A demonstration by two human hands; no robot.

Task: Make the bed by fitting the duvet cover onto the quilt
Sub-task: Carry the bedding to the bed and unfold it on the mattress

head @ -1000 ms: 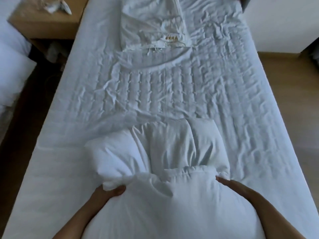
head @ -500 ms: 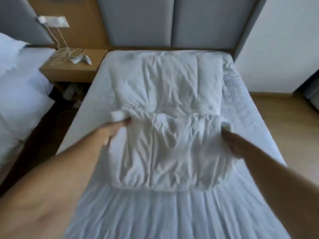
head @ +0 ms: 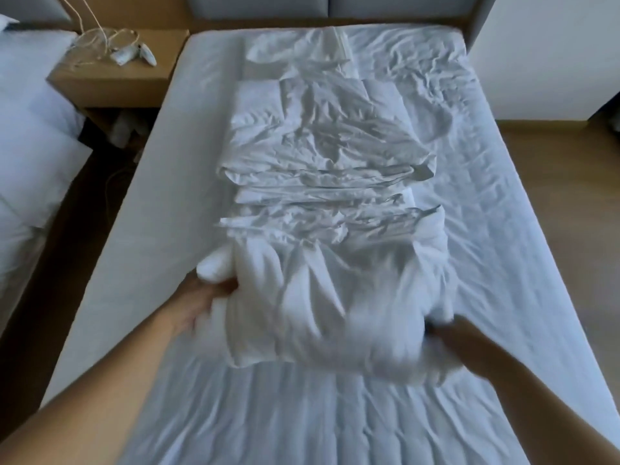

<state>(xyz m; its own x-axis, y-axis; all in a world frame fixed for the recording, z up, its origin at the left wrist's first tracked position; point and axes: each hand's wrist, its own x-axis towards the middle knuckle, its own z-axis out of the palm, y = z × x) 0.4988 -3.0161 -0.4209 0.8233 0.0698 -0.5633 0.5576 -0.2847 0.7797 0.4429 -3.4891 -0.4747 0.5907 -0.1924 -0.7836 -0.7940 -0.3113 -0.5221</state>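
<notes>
A white quilt (head: 328,182) lies folded in layers down the middle of the bed (head: 141,223). Its near end (head: 328,303) is a puffy bunch lifted slightly off the mattress. My left hand (head: 201,300) grips the bunch's left corner, fingers curled under the fabric. My right hand (head: 449,333) holds the right corner and is blurred with motion. A folded white duvet cover (head: 298,52) sits at the head of the bed, partly under the quilt's far end.
A wooden nightstand (head: 110,78) with white cables and a remote stands left of the bed. A second bed with white bedding (head: 30,135) is further left across a dark gap. Wooden floor (head: 563,182) runs along the right side. A grey headboard (head: 328,5) is behind.
The camera lifted from the bed's foot toward the head. Both hands flung the quilt forward, then drew its near end back; it now lies in folded layers along the bed.
</notes>
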